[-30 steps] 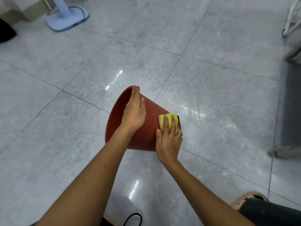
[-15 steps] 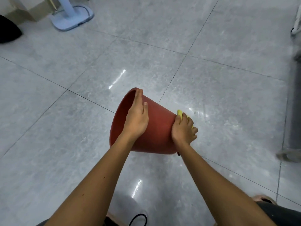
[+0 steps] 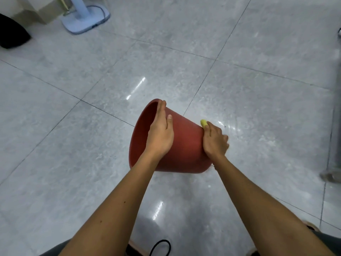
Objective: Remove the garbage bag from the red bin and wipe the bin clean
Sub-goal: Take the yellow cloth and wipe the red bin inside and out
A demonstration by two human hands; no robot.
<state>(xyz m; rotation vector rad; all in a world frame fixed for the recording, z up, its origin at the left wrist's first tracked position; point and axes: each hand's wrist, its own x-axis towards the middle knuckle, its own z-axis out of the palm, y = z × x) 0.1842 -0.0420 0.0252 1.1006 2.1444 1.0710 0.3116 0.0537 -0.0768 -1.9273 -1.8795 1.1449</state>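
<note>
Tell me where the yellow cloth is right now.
In the head view, right of centre, the cloth is under the right hand, pressed against the base end of the tipped red bin; only a corner shows.

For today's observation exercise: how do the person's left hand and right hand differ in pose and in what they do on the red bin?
The left hand lies flat and open on the red bin's side near the rim; the right hand sits at the base end. The left hand holds nothing; the right hand presses a yellow cloth, mostly hidden. Both touch the tilted bin.
</note>
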